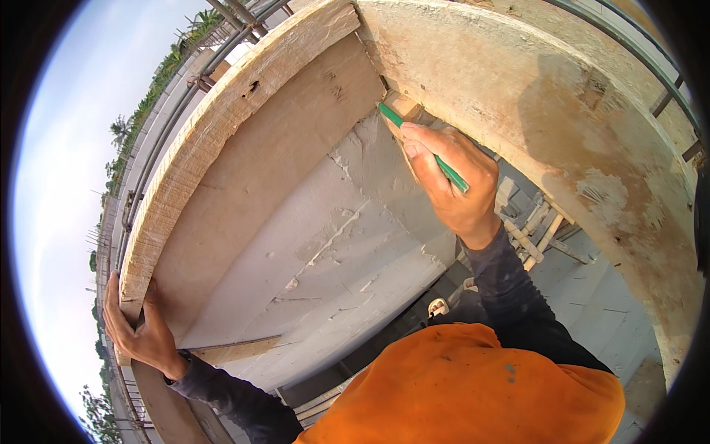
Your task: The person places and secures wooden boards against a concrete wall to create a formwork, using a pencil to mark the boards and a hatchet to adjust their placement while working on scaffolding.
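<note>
My right hand (460, 176) pinches a green pencil (452, 175). Its tip points up and left into the corner where two boards meet, close to a small wood block (403, 105). Whether the tip touches the wood I cannot tell. My left hand (137, 329) is wrapped round the lower left end of a light timber strip (200, 148), thumb on the inner side and fingers outside. Below that strip a brown plywood panel (274, 140) runs down to a grey block wall (333, 237) with rough mortar joints.
A tall stained board (562, 111) stands along the right side. Metal rails (166, 126) pass outside the timber at left. Bamboo poles and scaffold pieces (543, 237) lie lower down at right. A narrow wood strip (237, 349) sits near my left forearm.
</note>
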A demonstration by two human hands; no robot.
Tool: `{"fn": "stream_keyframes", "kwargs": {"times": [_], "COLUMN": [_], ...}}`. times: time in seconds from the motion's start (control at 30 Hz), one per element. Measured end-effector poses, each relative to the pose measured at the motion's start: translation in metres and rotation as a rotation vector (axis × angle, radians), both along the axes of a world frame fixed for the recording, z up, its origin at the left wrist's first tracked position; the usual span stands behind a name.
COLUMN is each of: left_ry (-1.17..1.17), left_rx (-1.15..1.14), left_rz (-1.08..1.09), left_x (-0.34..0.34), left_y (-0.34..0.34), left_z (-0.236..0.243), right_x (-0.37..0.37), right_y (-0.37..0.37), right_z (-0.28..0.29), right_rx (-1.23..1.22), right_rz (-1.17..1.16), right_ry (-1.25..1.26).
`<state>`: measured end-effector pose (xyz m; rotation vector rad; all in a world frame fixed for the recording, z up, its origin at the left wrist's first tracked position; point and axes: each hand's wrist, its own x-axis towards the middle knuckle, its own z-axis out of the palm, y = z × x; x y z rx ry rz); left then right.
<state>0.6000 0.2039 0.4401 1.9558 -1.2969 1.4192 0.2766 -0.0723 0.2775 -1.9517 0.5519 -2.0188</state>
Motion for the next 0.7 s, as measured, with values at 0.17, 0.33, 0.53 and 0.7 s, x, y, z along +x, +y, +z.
{"fn": "stream_keyframes", "kwargs": {"times": [0.17, 0.33, 0.53, 0.7], "left_ry": [0.000, -0.019, 0.028, 0.024], "left_rx": [0.005, 0.012, -0.003, -0.008], "left_rz": [-0.014, -0.014, -0.035, 0.019], "left_x": [-0.001, 0.005, 0.009, 0.011], "left_y": [-0.002, -0.001, 0.000, 0.002], "left_z": [0.000, 0.000, -0.004, -0.006], "right_x": [-0.004, 0.001, 0.003, 0.002], "right_y": [-0.001, -0.005, -0.008, -0.009], "right_z": [0.004, 0.003, 0.004, 0.001], "right_rx": [0.022, 0.005, -0.034, -0.008], "right_rz": [-0.017, -0.005, -0.008, 0.004], "right_ry": [0.051, -0.013, -0.029, -0.025]}}
